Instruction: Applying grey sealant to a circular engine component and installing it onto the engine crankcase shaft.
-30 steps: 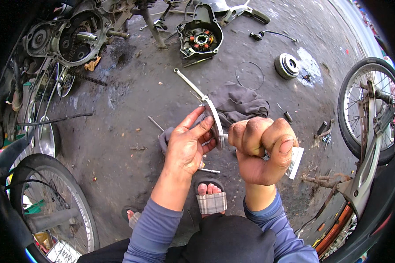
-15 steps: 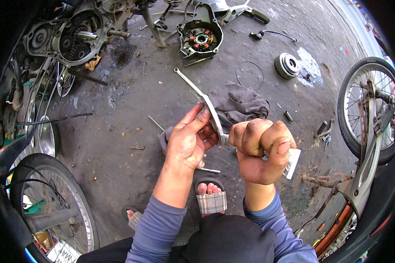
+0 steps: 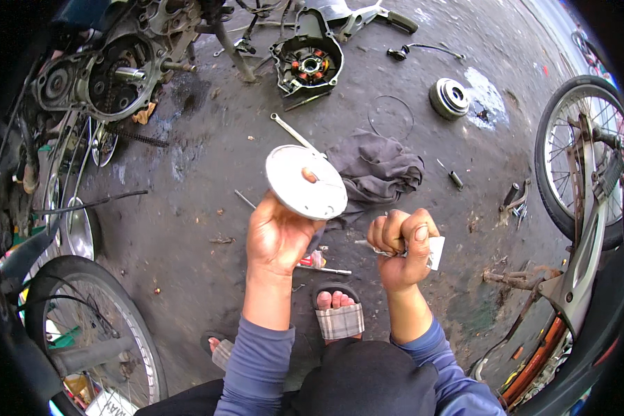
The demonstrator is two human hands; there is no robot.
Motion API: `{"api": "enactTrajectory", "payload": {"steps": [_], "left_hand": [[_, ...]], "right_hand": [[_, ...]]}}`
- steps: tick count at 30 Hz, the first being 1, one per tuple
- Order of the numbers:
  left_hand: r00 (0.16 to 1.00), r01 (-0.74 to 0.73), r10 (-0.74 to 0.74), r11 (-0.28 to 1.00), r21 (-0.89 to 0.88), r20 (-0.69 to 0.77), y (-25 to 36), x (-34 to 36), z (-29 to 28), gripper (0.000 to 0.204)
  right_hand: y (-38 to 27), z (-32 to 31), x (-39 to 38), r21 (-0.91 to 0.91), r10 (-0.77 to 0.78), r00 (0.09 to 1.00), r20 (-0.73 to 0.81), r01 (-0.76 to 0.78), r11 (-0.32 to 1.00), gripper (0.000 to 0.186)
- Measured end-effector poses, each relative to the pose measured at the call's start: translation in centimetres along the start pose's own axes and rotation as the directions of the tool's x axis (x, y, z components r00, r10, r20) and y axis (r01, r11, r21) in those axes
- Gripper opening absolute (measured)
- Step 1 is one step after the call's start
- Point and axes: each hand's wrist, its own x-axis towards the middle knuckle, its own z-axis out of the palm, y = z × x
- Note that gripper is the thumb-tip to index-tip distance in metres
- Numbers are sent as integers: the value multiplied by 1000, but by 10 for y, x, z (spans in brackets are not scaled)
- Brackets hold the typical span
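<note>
Atop L hand (image 3: 277, 234) – wht disc (image 3: 299, 195), tilted.

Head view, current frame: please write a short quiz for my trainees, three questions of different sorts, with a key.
1. True or false: the disc is lying flat on the ground.
2. Multiple choice: what colour is the crumpled cloth?
A) bright red
B) dark grey
C) yellow
3. Short answer: which of the person's hands is curled around a white piece?

Key
1. False; the left hand holds it up.
2. B
3. The right hand.
</note>
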Motion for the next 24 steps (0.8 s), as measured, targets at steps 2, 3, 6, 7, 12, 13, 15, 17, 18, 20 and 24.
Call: {"api": "enactTrajectory", "payload": {"steps": [2,3,6,7,12,13,15,17,18,20,24], "left_hand": [[991,-45,54,996,-80,118,5,-8,-9,47],[992,-41,49,997,-69,118,5,-11,-12,47],[972,-58,105,974,-221,211,6,-16,-13,45],[972,-58,103,976,-211,211,9,-19,-13,45],[968,-194,232,934,-301,97,24,-50,-24,44],[958,-264,286,904,-335,17,28,-57,-24,48],[936,-37,179,905,-423,302,33,-69,-13,49],[934,-180,210,976,-127,289,39,-79,-22,48],[935,-239,243,970,-46,257,49,-85,-28,47],[942,-262,242,963,61,231,63,-83,-43,50],[930,-361,278,812,458,240,104,-90,-38,64]], "right_hand": [[4,-12,-10,-67,20,996,-92,-26,997,33],[6,-17,-10,-61,15,995,-100,-21,998,33],[8,-32,-2,9,15,941,-339,-13,1000,34],[10,-36,3,-30,-48,934,-353,40,999,36],[2,-75,16,-95,42,878,-478,-99,991,48],[-3,-84,17,-2,127,856,-501,-148,989,50],[-3,-93,28,110,201,691,-694,-174,979,50],[-3,-133,29,118,107,776,-621,-42,992,38],[-3,-138,31,13,1,800,-600,9,1000,35],[-16,-142,43,-219,-219,841,-495,123,968,30],[-31,-140,80,-670,-538,770,-342,203,715,28]]}}
